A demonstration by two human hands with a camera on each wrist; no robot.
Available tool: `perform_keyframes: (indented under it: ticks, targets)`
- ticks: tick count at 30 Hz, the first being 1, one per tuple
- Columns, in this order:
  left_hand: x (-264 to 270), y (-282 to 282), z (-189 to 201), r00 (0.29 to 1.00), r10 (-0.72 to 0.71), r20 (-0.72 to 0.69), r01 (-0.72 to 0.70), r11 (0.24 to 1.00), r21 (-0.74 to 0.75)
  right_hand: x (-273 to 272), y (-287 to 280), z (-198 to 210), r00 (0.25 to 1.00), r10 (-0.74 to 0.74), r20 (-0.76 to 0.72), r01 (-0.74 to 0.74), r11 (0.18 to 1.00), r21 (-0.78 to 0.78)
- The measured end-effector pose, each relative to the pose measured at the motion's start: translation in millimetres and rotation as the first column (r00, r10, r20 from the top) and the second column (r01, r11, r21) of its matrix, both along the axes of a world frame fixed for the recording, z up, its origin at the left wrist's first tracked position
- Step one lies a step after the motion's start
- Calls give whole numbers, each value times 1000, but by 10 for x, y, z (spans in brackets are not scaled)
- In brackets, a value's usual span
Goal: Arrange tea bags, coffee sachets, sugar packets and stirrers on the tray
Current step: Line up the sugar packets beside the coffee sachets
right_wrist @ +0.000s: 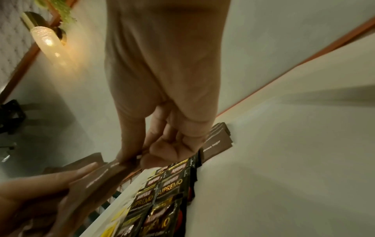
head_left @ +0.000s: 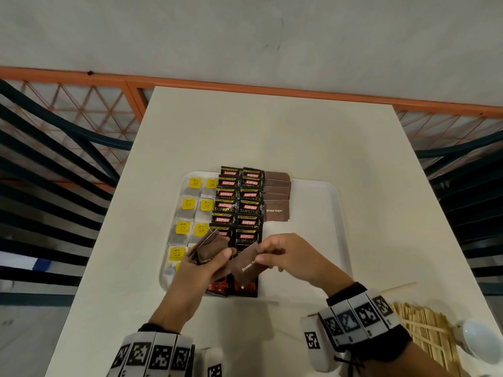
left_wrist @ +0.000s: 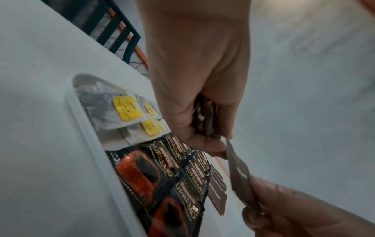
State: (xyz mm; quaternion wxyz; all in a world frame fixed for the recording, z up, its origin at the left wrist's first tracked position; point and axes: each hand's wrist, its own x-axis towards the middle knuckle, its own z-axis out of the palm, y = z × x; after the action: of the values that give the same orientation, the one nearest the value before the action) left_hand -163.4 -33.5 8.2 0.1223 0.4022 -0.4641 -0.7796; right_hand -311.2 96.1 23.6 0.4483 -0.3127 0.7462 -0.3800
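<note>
A white tray (head_left: pixel 330 213) holds two columns of tea bags (head_left: pixel 187 204) with yellow tags, two columns of black coffee sachets (head_left: pixel 249 209) and a short column of brown sugar packets (head_left: pixel 277 198). Over the tray's near end my left hand (head_left: pixel 209 261) grips a small stack of brown sugar packets (head_left: pixel 208 247). My right hand (head_left: pixel 283 255) pinches a single brown sugar packet (head_left: pixel 246 265) between thumb and fingers, drawn off the stack. In the left wrist view the stack (left_wrist: pixel 206 117) sits in my fist and the single packet (left_wrist: pixel 239 174) hangs beside it. Wooden stirrers (head_left: pixel 427 330) lie off the tray.
The tray sits on a white table (head_left: pixel 299 137); its right half is bare. One loose stirrer (head_left: pixel 398 287) lies by my right wrist. A white bowl (head_left: pixel 479 340) stands at the near right corner. Dark chairs flank the table on both sides.
</note>
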Motion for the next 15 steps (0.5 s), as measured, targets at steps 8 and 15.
perform_keyframes:
  ticks: [8,15]
  targets:
    - [81,-30,50,998,33,-60,-24,989,148,-334,137,-232,867,-487,104,492,871,-18]
    - [116,-2,79,990,78,-114,-45,962,268,-540,58,-422,787,-616,9,616,788,3]
